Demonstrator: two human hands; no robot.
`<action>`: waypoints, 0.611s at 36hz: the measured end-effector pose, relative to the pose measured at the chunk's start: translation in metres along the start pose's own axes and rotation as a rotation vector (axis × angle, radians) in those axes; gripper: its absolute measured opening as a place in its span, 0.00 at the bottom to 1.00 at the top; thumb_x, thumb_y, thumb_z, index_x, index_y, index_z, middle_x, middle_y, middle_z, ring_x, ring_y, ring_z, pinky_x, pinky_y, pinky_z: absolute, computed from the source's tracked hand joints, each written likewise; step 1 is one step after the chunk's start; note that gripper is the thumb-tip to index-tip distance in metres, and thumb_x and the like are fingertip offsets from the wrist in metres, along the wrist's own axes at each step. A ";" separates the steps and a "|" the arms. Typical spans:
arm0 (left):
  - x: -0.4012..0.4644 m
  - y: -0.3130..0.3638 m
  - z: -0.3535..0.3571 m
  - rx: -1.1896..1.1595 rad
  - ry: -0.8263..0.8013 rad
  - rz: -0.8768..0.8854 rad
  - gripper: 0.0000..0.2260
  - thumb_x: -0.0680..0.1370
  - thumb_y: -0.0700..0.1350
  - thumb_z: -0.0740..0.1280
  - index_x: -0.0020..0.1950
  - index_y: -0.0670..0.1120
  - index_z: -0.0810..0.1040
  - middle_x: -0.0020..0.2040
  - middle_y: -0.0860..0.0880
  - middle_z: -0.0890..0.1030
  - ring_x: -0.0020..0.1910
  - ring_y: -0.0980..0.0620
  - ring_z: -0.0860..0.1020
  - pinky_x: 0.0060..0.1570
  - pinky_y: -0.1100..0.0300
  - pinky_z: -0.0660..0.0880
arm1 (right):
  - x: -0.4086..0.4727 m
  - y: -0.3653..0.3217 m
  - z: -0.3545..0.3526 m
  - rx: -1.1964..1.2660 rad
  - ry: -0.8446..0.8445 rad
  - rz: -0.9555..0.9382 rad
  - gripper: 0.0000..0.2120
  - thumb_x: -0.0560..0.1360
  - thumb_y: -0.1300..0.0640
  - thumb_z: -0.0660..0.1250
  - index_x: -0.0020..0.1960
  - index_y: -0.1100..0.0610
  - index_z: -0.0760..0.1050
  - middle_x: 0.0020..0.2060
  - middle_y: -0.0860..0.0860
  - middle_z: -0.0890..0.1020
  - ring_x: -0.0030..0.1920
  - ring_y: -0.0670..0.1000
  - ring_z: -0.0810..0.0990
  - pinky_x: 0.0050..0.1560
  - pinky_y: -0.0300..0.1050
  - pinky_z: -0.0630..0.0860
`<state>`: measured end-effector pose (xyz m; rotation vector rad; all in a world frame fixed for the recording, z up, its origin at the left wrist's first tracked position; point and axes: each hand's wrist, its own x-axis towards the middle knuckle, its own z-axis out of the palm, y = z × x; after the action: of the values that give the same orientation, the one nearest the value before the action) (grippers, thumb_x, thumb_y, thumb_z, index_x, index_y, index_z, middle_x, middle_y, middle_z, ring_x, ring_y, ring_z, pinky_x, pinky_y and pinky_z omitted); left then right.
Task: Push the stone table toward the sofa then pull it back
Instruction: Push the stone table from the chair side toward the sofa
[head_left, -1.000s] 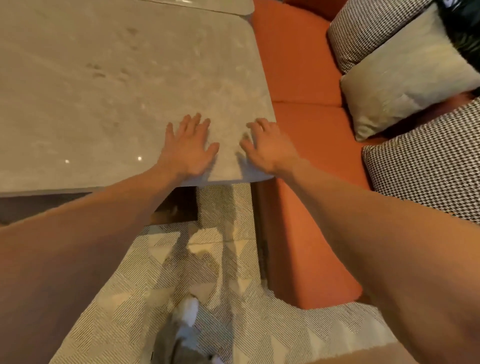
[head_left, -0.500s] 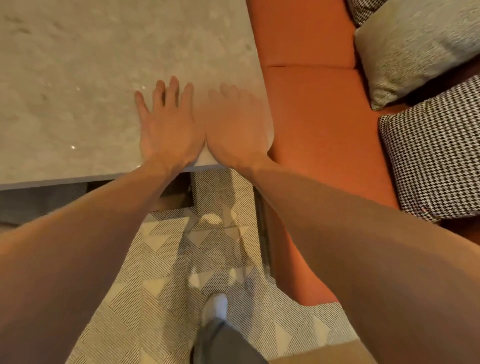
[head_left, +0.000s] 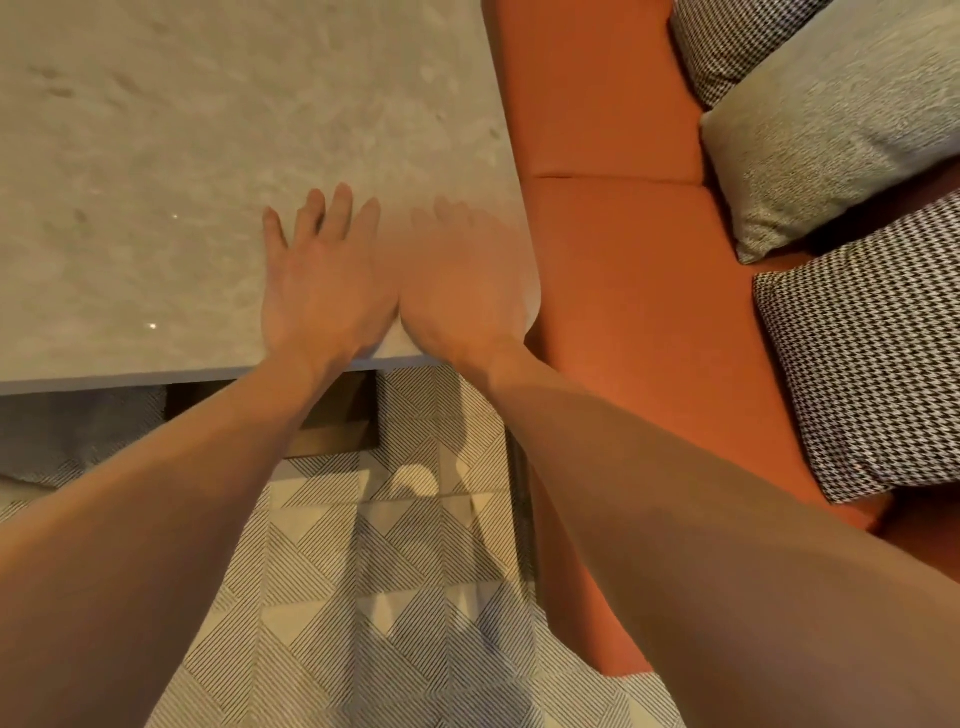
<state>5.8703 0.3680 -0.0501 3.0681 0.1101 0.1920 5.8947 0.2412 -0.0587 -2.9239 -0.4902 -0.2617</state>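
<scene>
Pressing flat on the stone tabletop (head_left: 208, 156), both hands side by side at its near right corner. Fingers (head_left: 332, 213) of the left hand (head_left: 322, 291) stretched out and slightly spread, gripping nothing, palm down on the stone, wrist crossing the near edge. Right hand (head_left: 462, 291) likewise laid open and flat, fingers extended but smeared by motion blur, so their exact spread cannot be told; outer side of the palm at the rounded right edge of the tabletop. Touching or nearly touching each other along the thumb sides. Both bare forearms reaching in from the bottom of the view, the left from the lower left, the right from the lower right.

Pale, mottled beige stone, filling the upper left of the view, with its right edge just beside the orange sofa (head_left: 623, 249) and overlapping the seat front as seen from above; whether stone and sofa actually touch cannot be told. Dark table base (head_left: 337, 415) visible beneath the near edge. Patterned rug (head_left: 389, 597) with striped triangles on the floor below the arms. On the sofa, a plain beige cushion (head_left: 831, 130) between two houndstooth cushions, one at the top (head_left: 727, 41), one at the right (head_left: 872, 353).
</scene>
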 end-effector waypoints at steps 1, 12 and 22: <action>0.000 0.000 0.001 -0.004 0.004 -0.002 0.24 0.84 0.52 0.50 0.78 0.45 0.64 0.79 0.42 0.64 0.78 0.40 0.61 0.74 0.34 0.55 | 0.000 0.001 0.001 0.003 0.009 -0.001 0.25 0.81 0.46 0.52 0.74 0.52 0.68 0.75 0.53 0.69 0.74 0.53 0.66 0.74 0.55 0.59; 0.005 0.000 0.006 0.054 0.164 0.027 0.20 0.81 0.48 0.50 0.57 0.41 0.78 0.55 0.39 0.78 0.58 0.37 0.75 0.62 0.35 0.68 | 0.005 0.005 0.010 0.020 0.094 -0.029 0.23 0.79 0.47 0.50 0.67 0.53 0.74 0.67 0.52 0.76 0.66 0.54 0.71 0.67 0.55 0.65; 0.009 0.002 0.009 0.033 0.257 0.030 0.21 0.81 0.49 0.52 0.60 0.41 0.80 0.55 0.36 0.79 0.53 0.34 0.76 0.59 0.37 0.70 | 0.012 0.008 0.013 0.019 0.122 -0.033 0.22 0.78 0.47 0.51 0.64 0.52 0.76 0.64 0.51 0.77 0.64 0.54 0.72 0.63 0.54 0.65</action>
<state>5.8809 0.3662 -0.0580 3.0627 0.0808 0.5916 5.9105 0.2400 -0.0695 -2.8621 -0.5200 -0.4340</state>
